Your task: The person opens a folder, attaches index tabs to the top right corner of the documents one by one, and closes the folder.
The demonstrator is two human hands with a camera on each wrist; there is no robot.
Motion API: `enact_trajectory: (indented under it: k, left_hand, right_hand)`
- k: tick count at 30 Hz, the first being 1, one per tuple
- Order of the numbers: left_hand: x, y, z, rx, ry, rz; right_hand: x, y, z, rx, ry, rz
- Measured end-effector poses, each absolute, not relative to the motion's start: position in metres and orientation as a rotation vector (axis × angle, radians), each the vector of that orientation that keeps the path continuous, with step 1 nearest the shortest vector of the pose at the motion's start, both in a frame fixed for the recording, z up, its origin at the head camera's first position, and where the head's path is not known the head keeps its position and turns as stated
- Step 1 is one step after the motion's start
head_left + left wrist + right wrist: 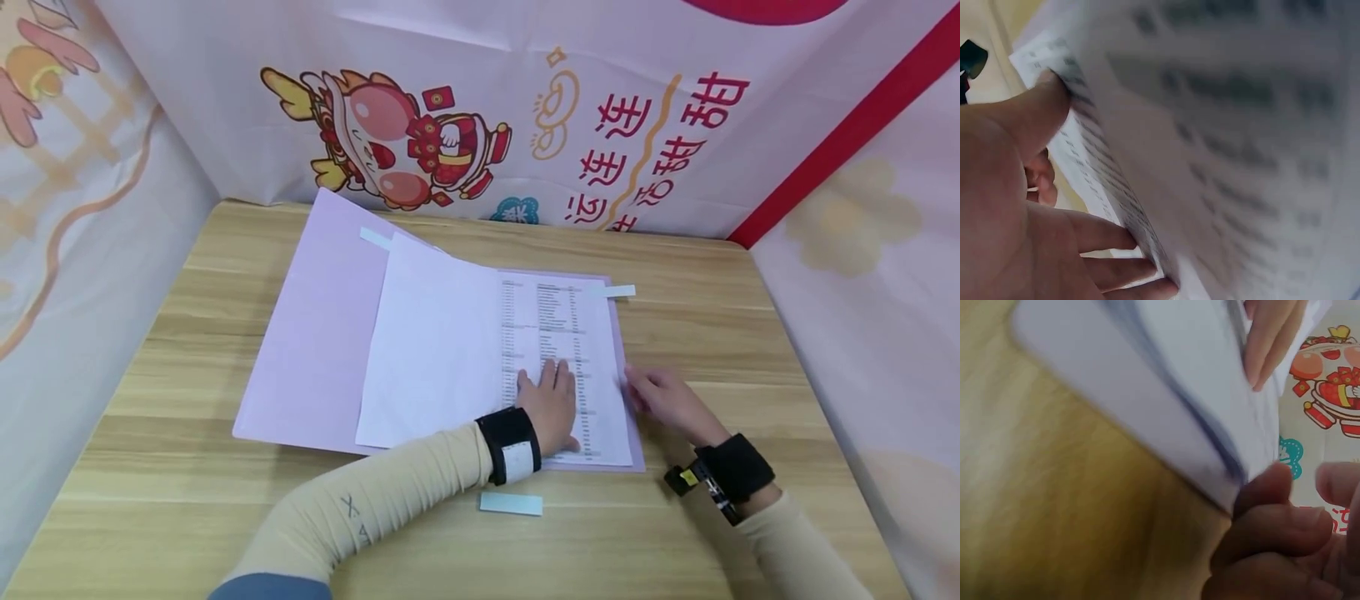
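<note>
A light purple folder (288,333) lies spread on the table with white sheets inside. Its right side carries a page printed with a table of text (517,304); a blank white sheet side (435,358) faces up on the left. My left hand (550,408) rests on the lower part of the printed page, fingers extended. At the right edge of the folder is my right hand (667,400). In the right wrist view, the fingers (1266,531) of that hand bend loosely at the sheets' edge, the thumb apart from them. Pale blue strips (621,291) stick out from the pages.
A pale blue sticky-note pad (511,503) lies on the wooden table (187,333) in front of the folder, near my left wrist. A printed cloth (465,50) with a cartoon figure and red characters hangs behind the table, and cloth walls stand at both sides.
</note>
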State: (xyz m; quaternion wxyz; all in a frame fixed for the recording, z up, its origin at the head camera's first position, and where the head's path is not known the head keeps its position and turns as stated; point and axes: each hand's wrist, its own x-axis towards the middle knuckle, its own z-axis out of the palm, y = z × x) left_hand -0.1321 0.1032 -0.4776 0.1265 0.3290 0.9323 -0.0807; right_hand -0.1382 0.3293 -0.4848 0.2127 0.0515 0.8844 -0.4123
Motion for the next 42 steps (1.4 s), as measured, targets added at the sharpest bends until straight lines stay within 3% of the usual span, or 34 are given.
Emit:
enact_trajectory:
  k: [9, 20, 42]
  left_hand:
    - [-0.123, 0.106, -0.483, 0.862, 2.701, -0.144]
    - [-0.119, 0.103, -0.489, 0.905, 2.701, -0.390]
    - [-0.122, 0.103, -0.481, 0.882, 2.635, -0.339]
  right_hand:
    - [-0.127, 0.321, -0.492, 0.153, 2.544, -0.948]
    - [-0.125, 0.322, -0.494, 0.173, 2.541, -0.918]
    - [-0.131, 0.320, -0.487, 0.102, 2.481, -0.987]
